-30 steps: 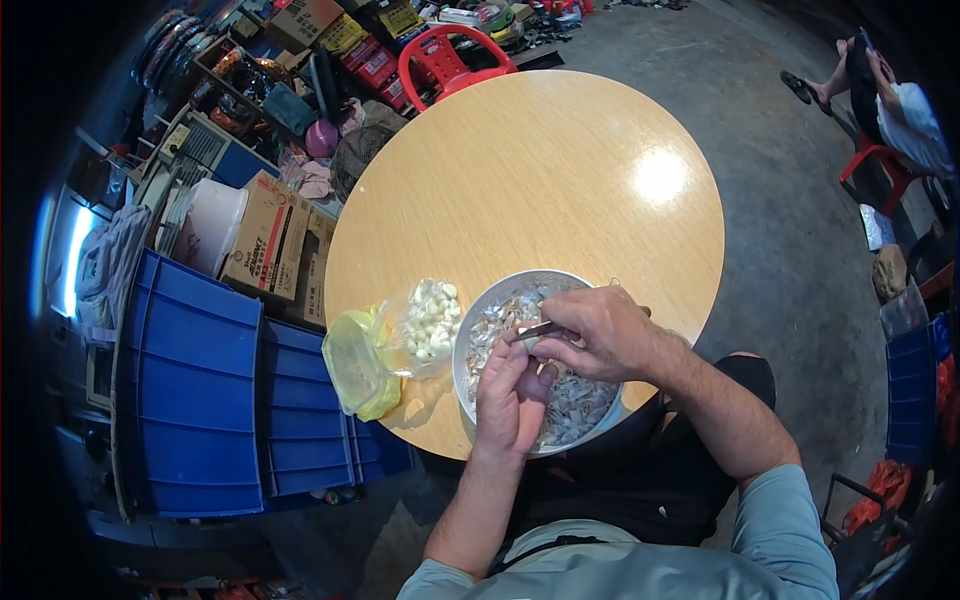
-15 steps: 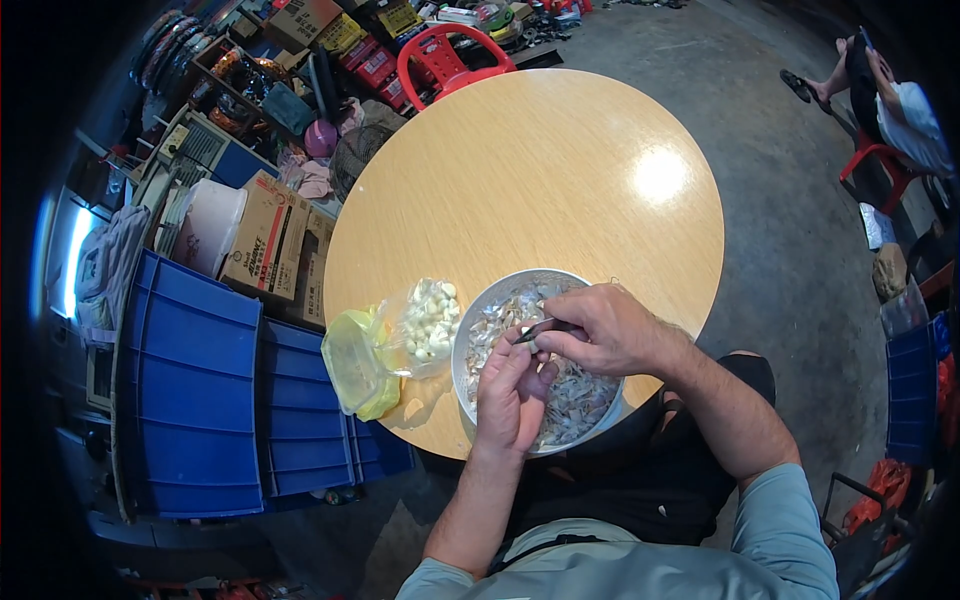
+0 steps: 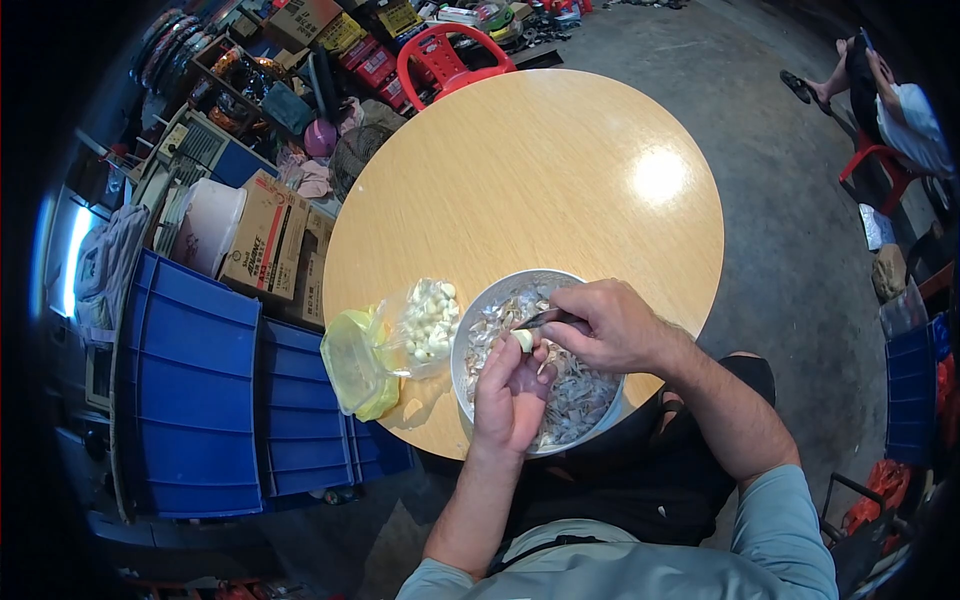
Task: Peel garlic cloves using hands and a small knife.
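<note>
Over the white bowl, my left hand pinches a pale garlic clove between thumb and fingers. My right hand grips a small dark knife, its tip pointing left just above the clove. Papery garlic skins and what look like unpeeled cloves fill the bowl. To its left, peeled garlic cloves lie in a clear plastic bag.
A clear plastic tub in a yellow bag sits at the left edge of the round wooden table. Blue bins stand left, a red chair behind. Another person sits far right.
The knife has lifted slightly off the clove, and more of the clove's pale surface shows. My left fingers have opened a little around it; my right hand has shifted slightly.
</note>
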The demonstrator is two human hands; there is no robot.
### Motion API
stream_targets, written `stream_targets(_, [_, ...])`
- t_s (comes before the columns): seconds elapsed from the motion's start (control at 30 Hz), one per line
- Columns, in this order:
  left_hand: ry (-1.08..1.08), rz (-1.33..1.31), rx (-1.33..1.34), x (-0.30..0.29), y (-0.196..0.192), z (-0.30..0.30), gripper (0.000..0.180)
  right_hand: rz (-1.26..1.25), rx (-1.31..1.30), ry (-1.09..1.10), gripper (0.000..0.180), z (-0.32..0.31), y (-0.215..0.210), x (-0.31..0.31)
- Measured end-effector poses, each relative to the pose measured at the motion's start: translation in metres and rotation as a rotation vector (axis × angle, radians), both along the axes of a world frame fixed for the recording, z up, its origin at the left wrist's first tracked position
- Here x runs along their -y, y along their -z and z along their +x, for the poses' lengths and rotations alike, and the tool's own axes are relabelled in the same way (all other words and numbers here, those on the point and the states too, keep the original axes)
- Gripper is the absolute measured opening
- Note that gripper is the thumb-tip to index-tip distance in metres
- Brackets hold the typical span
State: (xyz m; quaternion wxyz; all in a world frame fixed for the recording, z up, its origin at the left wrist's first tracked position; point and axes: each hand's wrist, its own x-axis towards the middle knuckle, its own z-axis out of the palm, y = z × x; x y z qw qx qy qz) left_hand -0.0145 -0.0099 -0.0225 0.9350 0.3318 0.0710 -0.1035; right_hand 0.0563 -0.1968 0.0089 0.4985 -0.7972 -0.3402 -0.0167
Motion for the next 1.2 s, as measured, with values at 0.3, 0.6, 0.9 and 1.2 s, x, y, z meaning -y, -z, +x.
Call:
stream_targets(0.3, [-0.088, 0.13, 0.015, 0.0, -0.005, -0.004, 0.021, -0.027, 0.139, 0.078, 0.021, 0.0, 0.01, -0.003])
stream_targets(0.6, [-0.058, 0.088, -0.011, -0.001, -0.007, -0.007, 0.025, -0.128, 0.261, -0.035, 0.03, -0.006, 0.005, -0.005])
stream_targets(0.9, [0.036, 0.049, -0.119, -0.001, -0.011, -0.005, 0.024, -0.086, 0.356, -0.047, 0.031, -0.006, 0.01, -0.009])
stream_targets(1.2, [0.153, -0.008, -0.155, -0.01, -0.015, -0.004, 0.026, -0.112, 0.398, -0.076, 0.029, -0.008, 0.007, -0.007])
